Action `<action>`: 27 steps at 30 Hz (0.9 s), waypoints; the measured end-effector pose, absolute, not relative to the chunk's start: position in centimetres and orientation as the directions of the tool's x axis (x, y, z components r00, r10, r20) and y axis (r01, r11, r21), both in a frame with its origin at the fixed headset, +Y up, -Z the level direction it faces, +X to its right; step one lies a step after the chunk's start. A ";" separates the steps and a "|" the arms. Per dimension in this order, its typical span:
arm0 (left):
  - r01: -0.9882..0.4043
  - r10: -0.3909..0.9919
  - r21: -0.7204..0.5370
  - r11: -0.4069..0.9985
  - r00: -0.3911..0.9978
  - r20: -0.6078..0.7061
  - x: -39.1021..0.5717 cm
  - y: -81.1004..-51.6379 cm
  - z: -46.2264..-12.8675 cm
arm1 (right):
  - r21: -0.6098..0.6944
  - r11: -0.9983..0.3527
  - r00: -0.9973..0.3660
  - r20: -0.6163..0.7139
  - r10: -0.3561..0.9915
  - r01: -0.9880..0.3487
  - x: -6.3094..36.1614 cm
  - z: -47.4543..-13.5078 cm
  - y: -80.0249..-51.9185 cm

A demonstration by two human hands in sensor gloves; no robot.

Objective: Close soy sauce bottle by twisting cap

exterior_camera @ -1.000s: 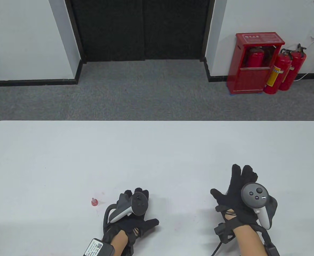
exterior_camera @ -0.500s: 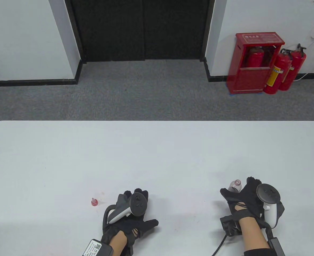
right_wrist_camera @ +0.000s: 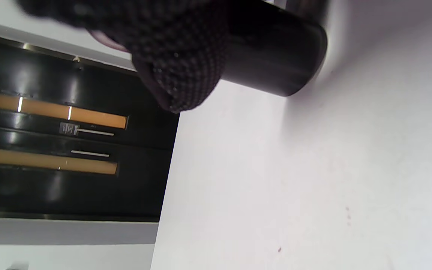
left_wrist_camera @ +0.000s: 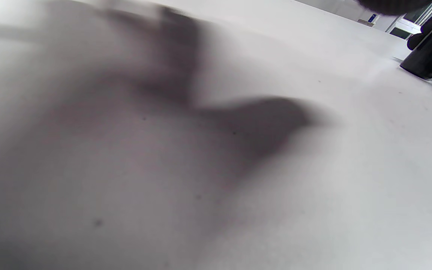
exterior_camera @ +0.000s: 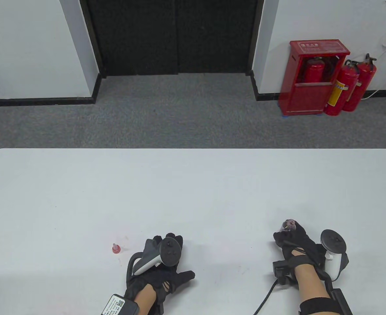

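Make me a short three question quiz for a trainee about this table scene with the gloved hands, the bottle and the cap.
1. True or false: the small red pointed cap is already on the dark cylindrical soy sauce bottle.
2. Which hand grips the bottle? A) left hand B) right hand C) both
3. Fill in: the cap stands on the white table just to the ____ of the left hand in the table view.

Key
1. False: the cap stands alone on the table, far from the bottle, whose open neck shows above the right hand.
2. B: the right hand wraps it; the left rests on the table.
3. left
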State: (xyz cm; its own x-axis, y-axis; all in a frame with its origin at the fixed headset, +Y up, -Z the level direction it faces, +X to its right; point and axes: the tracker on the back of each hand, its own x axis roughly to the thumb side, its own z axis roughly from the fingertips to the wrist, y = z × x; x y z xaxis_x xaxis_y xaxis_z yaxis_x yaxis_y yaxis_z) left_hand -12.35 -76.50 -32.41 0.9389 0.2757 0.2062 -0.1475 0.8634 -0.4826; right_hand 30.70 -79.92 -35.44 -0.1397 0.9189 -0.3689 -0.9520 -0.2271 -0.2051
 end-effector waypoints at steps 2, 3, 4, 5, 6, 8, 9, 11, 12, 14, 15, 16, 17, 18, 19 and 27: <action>-0.148 0.275 -0.482 0.863 0.939 0.205 -12.4 -76.5 -32.4 | -0.164 -0.227 -0.166 -0.321 0.933 -0.960 30.1 -35.6 -79.2; -0.148 0.275 -0.482 0.864 0.939 0.205 -12.4 -76.5 -32.4 | -0.153 -0.228 -0.174 -0.305 0.936 -0.961 29.9 -35.7 -79.0; -0.149 0.275 -0.480 0.864 0.939 0.204 -12.4 -76.5 -32.4 | -0.117 -0.241 -0.204 -0.261 0.944 -0.964 29.2 -35.7 -78.4; -0.149 0.276 -0.479 0.865 0.939 0.204 -12.4 -76.4 -32.4 | -0.103 -0.247 -0.216 -0.244 0.945 -0.963 28.9 -35.8 -78.1; -0.151 0.276 -0.479 0.865 0.939 0.203 -12.4 -76.4 -32.4 | -0.061 -0.264 -0.247 -0.199 0.948 -0.963 28.1 -35.8 -77.4; -0.151 0.275 -0.478 0.865 0.940 0.202 -12.4 -76.4 -32.4 | 0.000 -0.278 -0.275 -0.152 0.949 -0.961 27.1 -35.7 -76.8; -0.151 0.275 -0.478 0.866 0.940 0.201 -12.4 -76.5 -32.4 | 0.041 -0.280 -0.282 -0.124 0.951 -0.959 26.4 -35.6 -76.5; -0.150 0.274 -0.478 0.865 0.941 0.201 -12.4 -76.5 -32.4 | 0.123 -0.265 -0.275 -0.078 0.958 -0.957 25.0 -35.5 -76.2; -0.149 0.274 -0.479 0.865 0.940 0.202 -12.4 -76.4 -32.4 | 0.170 -0.256 -0.269 -0.057 0.962 -0.952 24.3 -35.4 -76.1; -0.146 0.273 -0.481 0.864 0.940 0.204 -12.3 -76.5 -32.4 | 0.258 -0.242 -0.262 -0.044 0.964 -0.935 23.0 -35.4 -76.2; -0.146 0.273 -0.483 0.863 0.940 0.205 -12.3 -76.5 -32.4 | 0.289 -0.239 -0.261 -0.041 0.965 -0.927 22.4 -35.3 -76.3; -0.144 0.273 -0.485 0.862 0.940 0.207 -12.2 -76.5 -32.4 | 0.317 -0.232 -0.257 -0.037 0.966 -0.919 21.7 -35.3 -76.5; -0.142 0.273 -0.487 0.862 0.939 0.208 -12.2 -76.6 -32.4 | 0.347 -0.227 -0.258 -0.045 0.965 -0.910 21.1 -35.2 -76.7; -0.142 0.273 -0.488 0.861 0.939 0.210 -12.2 -76.6 -32.4 | 0.374 -0.218 -0.258 -0.059 0.964 -0.901 20.4 -35.1 -76.9; -0.141 0.274 -0.488 0.861 0.939 0.211 -12.2 -76.6 -32.4 | 0.397 -0.214 -0.260 -0.066 0.963 -0.893 19.8 -34.9 -77.1; -0.346 0.385 -0.234 0.909 0.911 0.149 -16.0 -72.9 -33.0 | 0.486 -0.263 -0.334 -0.063 0.941 -0.834 17.0 -33.8 -77.0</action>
